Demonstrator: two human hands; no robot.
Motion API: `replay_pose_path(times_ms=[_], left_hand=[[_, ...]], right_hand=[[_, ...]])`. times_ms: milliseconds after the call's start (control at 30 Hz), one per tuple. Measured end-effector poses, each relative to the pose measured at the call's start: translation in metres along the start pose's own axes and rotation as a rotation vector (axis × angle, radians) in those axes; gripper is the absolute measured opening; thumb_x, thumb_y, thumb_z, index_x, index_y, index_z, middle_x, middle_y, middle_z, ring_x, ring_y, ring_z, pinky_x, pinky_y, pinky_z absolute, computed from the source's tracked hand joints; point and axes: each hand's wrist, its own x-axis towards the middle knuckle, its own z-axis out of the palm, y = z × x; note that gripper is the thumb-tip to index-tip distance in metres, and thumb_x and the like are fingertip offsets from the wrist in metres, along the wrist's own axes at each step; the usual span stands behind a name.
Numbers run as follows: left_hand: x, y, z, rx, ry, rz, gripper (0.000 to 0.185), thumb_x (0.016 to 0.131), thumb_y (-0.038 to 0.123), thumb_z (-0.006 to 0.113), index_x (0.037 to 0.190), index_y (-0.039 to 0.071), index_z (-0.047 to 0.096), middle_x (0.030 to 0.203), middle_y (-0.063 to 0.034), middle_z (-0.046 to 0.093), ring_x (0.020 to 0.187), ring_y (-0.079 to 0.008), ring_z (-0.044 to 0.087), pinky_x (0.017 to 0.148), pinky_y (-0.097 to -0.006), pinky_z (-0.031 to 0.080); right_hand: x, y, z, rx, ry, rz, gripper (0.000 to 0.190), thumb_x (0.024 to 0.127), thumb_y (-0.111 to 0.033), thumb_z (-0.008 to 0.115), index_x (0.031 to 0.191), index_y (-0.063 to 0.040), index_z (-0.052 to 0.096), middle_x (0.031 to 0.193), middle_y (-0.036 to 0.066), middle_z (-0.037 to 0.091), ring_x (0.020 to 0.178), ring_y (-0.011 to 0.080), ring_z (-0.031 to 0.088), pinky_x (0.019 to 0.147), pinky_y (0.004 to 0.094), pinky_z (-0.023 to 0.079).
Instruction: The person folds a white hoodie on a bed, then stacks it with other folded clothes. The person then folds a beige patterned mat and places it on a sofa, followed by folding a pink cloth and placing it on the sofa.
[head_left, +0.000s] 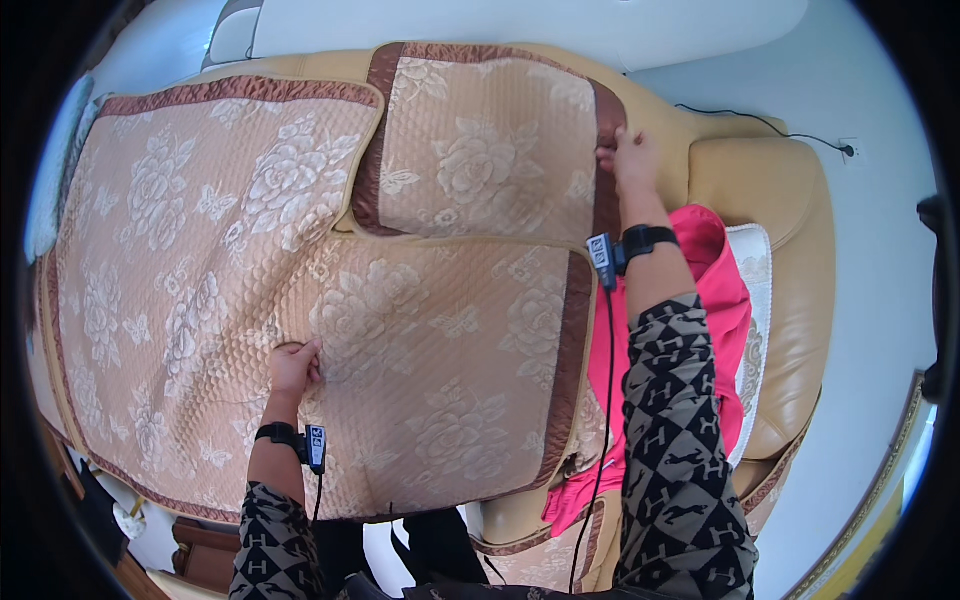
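A quilted beige sofa cover (450, 322) with pale flowers and a reddish-brown border lies over the seat, its surface rippled in diagonal folds at the left. My left hand (296, 367) is at the middle of this cover with curled fingers; whether cloth is pinched in them is hidden. A matching backrest cover (487, 150) is spread against the sofa back. At its right brown border is my right hand (631, 159), slightly blurred, with its fingers closed on the edge. Both wrists wear black straps with small cabled devices.
Bright pink cloth (611, 360) lies beside my right forearm, over a white patterned cushion (754, 300). The tan leather armrest (802, 300) stands at the right. A black cord runs behind the sofa to a wall socket (853, 151). A wooden stool-like piece (210, 559) is at lower left.
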Motion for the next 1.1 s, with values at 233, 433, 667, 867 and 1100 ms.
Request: replay_pose_path(times_ms=[233,433,667,867,1100], left_hand=[[0.004,-0.002,-0.002,-0.029,0.005,-0.076,0.037,0.082,0.027,0.074,0.056,0.007,0.056,0.048,-0.0032,0.054,0.035,-0.0123,0.049,0.033,-0.0259,0.032],[0.001,0.0,-0.002,-0.049,0.006,-0.093,0.036,0.081,0.024,0.074,0.055,0.006,0.057,0.048,-0.0037,0.055,0.035,-0.0123,0.05,0.033,-0.0259,0.033],[0.002,-0.001,-0.003,-0.064,-0.01,-0.074,0.034,0.081,0.02,0.073,0.055,0.004,0.058,0.048,-0.0048,0.055,0.036,-0.0126,0.051,0.034,-0.0262,0.035],[0.003,-0.001,-0.004,-0.062,-0.016,-0.084,0.034,0.081,0.021,0.074,0.056,0.003,0.06,0.049,-0.0058,0.057,0.037,-0.013,0.053,0.035,-0.0261,0.036],[0.003,0.0,-0.003,-0.107,-0.031,-0.09,0.033,0.081,0.02,0.074,0.057,0.002,0.059,0.049,-0.007,0.056,0.036,-0.0145,0.052,0.033,-0.0267,0.036]], right_hand=[[0.08,-0.073,-0.107,0.086,0.279,-0.309,0.022,0.094,-0.015,0.053,0.103,0.005,0.051,0.09,0.016,0.063,0.065,0.022,0.069,0.049,0.0273,0.054],[0.125,-0.025,-0.177,-0.824,0.641,-0.43,0.08,0.081,-0.04,0.067,0.135,0.01,0.034,0.131,0.032,0.046,0.122,0.0419,0.046,0.104,0.0421,0.037],[0.024,0.079,0.009,-0.843,-0.149,-0.434,0.106,0.071,-0.058,0.069,0.145,0.002,0.024,0.148,0.035,0.019,0.139,0.0483,0.013,0.114,0.049,0.015],[-0.051,0.027,0.112,-0.457,-0.166,-0.547,0.055,0.079,-0.043,0.069,0.111,0.0,0.056,0.101,0.023,0.061,0.085,0.0381,0.059,0.075,0.0479,0.047],[-0.147,-0.011,0.267,0.133,-0.894,0.341,0.033,0.082,-0.03,0.069,0.095,-0.001,0.06,0.067,0.01,0.059,0.04,0.0131,0.045,0.036,0.0285,0.033]])
